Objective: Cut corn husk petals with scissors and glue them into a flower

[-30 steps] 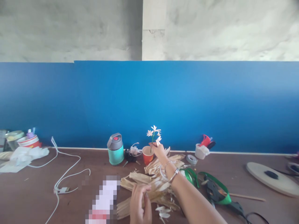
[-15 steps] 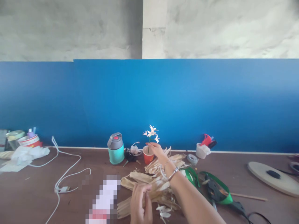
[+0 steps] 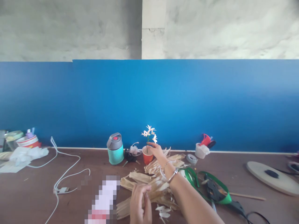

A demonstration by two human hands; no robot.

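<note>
A white artificial flower spray on a thin green stem stands in a red paper cup near the back of the table. My right hand reaches over the cup's right side, thumb and forefinger apart, fingertips right beside the stem. My left hand rests low in front with its fingers curled in and the thumb close to them; its inside is hidden. Dry, pale husks lie spread around and beyond my left hand. Some small white petal-like pieces are to its right.
A turquoise flask and a dark cable bundle stand left of the cup. On the right lie a tape roll, green ribbon, a black glue gun and a round board. White cables cross the left side.
The flower spray has shifted a little left and stands more upright in the cup. My right fingertips have drawn back slightly from around the stem. My left hand has not moved.
</note>
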